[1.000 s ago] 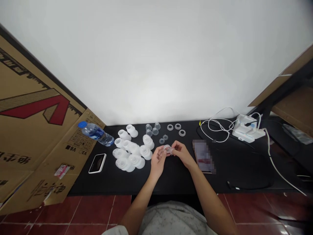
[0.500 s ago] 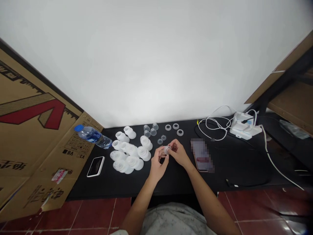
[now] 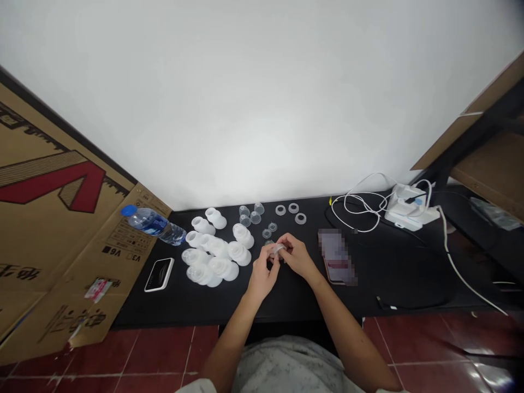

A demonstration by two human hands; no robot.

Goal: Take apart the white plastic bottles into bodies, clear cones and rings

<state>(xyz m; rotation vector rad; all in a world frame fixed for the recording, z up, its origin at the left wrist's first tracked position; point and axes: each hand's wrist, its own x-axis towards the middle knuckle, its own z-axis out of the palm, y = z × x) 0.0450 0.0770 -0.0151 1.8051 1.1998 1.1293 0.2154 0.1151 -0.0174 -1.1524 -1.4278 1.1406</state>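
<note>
Our left hand (image 3: 262, 278) and right hand (image 3: 297, 256) are together, pinching a small clear silicone piece (image 3: 278, 250), half hidden between them, just right of the white flanged parts (image 3: 213, 259). The black tabletop's (image 3: 295, 305) front edge runs near below.

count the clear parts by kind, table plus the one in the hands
clear cups: 4
flat rings: 3
small clear caps: 2
clear piece held by left hand and right hand: 1
total: 10
</note>
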